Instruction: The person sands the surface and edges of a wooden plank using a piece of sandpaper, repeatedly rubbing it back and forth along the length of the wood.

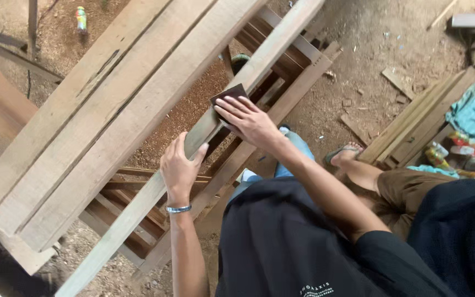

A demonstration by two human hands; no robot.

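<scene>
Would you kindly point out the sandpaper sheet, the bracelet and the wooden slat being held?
sandpaper sheet (227, 94), head view, on its dark upper part.
bracelet (178, 209), head view, on the band at the wrist.
wooden slat (259, 65), head view, on its bare face.

Soft, even daylight fills the scene, with no hard glare anywhere. The pale wooden planks (111, 110) at the upper left are the brightest surfaces, while the gaps between the darker slats beneath them fall into deep shadow. The dirt floor (391, 44) at the upper right is evenly lit and slightly washed out. The black shirt (281, 242) at the bottom edge reads as a flat dark mass with little detail. Focus is fair in the middle; the corners are softer, and long boards bow slightly toward the frame edges.
</scene>
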